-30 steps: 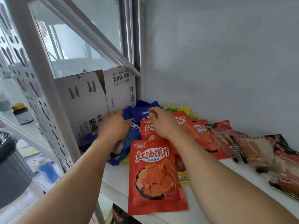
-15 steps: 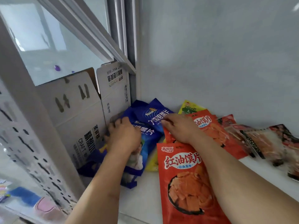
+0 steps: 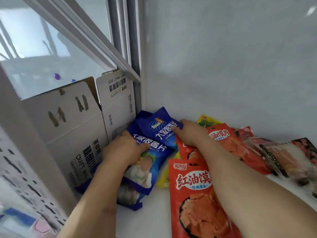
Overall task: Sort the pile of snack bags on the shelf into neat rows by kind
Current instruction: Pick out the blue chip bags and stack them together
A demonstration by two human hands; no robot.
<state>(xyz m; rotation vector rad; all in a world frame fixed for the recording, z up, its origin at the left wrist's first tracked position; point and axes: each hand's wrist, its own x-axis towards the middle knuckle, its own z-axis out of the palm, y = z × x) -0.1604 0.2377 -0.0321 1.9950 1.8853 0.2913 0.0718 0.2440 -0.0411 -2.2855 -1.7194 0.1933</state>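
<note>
Altogether, two blue snack bags (image 3: 151, 145) lay overlapped in the back-left corner of the white shelf (image 3: 154, 212), against a white cardboard box (image 3: 72, 127) whose top flaps stood open; its contents were hidden. The left hand (image 3: 123, 150) pressed down on the lower blue bag, its grip closed over the bag's left edge. The right hand (image 3: 190, 133) pinched the upper blue bag's right edge between the fingertips. Three red bags (image 3: 193, 194) lay to the right, one nearest the shelf's front. Two yellow bags (image 3: 205, 120) peeked out beneath them. Blurred clear-fronted packets (image 3: 281, 155) lay farther right.
</note>
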